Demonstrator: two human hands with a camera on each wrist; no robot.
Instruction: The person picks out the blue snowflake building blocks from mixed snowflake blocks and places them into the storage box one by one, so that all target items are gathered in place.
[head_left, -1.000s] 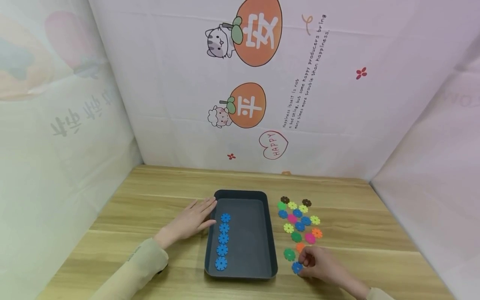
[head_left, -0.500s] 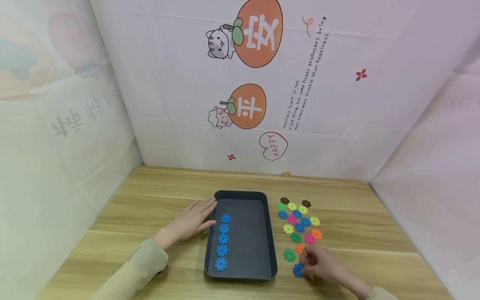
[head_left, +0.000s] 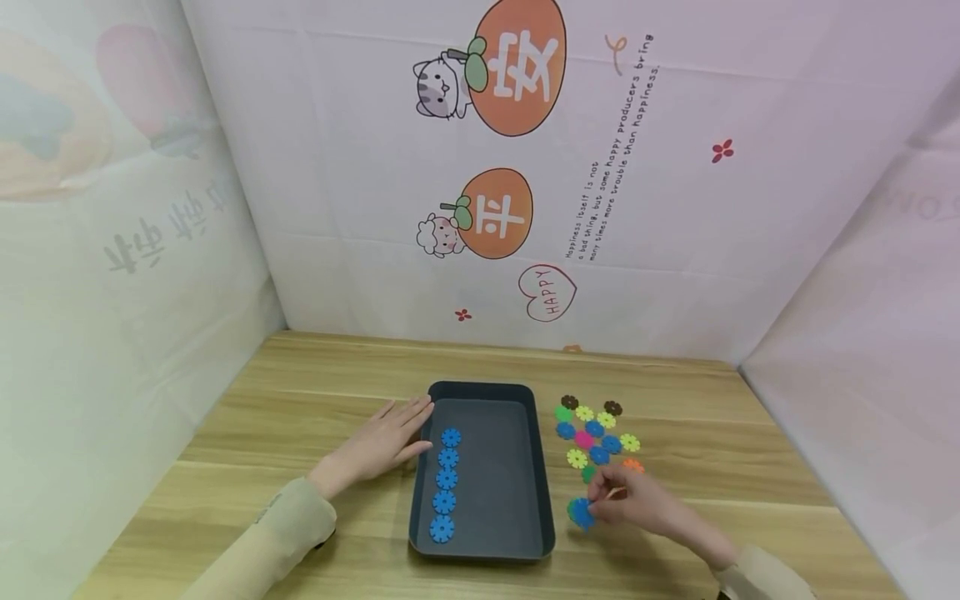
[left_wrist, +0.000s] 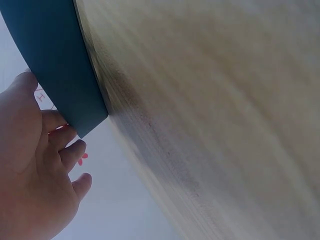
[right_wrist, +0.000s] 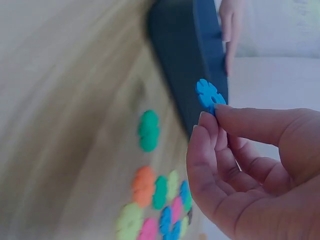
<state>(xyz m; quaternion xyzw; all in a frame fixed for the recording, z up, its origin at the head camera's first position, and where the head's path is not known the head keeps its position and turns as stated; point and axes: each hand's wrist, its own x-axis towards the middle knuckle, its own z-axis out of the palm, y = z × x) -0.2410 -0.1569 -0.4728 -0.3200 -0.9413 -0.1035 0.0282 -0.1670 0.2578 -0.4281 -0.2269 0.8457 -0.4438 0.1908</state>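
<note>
Between thumb and fingertips my right hand [head_left: 633,500] pinches a blue notched plastic disc [right_wrist: 209,94], held above the table to the right of the tray. In the head view this disc overlaps a green disc [right_wrist: 149,131] lying beneath it. My left hand [head_left: 382,440] rests on the left rim of the dark grey tray [head_left: 495,533], its fingers nearly straight. Inside the tray, along its left side, runs a column of several blue discs [head_left: 446,478]. The left wrist view has the left hand's fingers touching the tray's outer wall [left_wrist: 55,60].
Right of the tray lie several loose notched discs in mixed colours, among them a pink disc [head_left: 584,440], a brown disc [head_left: 613,408] and a yellow disc [head_left: 630,443]. White printed cloth walls [head_left: 360,208] enclose the wooden table [head_left: 345,367] at the back and sides.
The right hand has lifted the blue disc off the table and moved it up and left, towards the tray. The left hand and the tray have stayed put.
</note>
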